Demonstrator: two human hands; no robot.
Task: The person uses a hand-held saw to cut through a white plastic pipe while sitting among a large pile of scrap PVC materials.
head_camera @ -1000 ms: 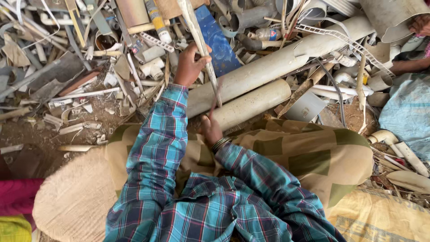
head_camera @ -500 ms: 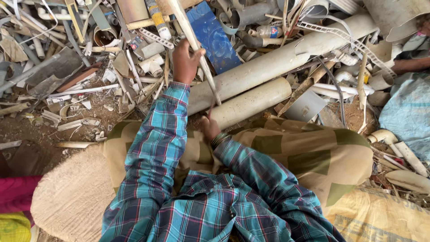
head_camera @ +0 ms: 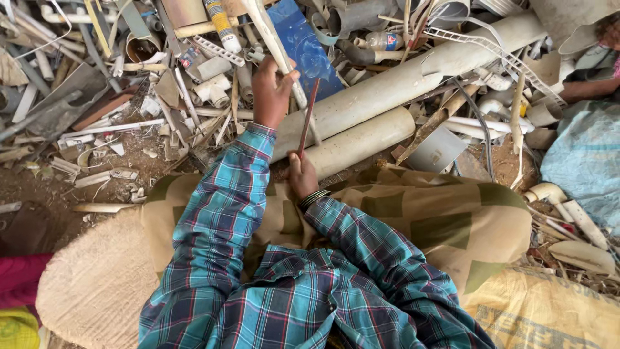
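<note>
Blue-green plaid sleeves [head_camera: 226, 213], a tan checked cloth [head_camera: 452, 220], cream pipes [head_camera: 361, 142], a blue panel [head_camera: 307, 48].

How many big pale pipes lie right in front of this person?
2: a long pipe running up to the right, and a shorter pipe just below it. Others may be hidden in the scrap heap.

Scrap yard ground, daylight.
Bare brown dirt [head_camera: 58, 187] left of a heap of plastic scrap [head_camera: 213, 71]; blue tarp [head_camera: 584, 161] to its right, yellow woven sack [head_camera: 549, 317] below the tarp.
</note>
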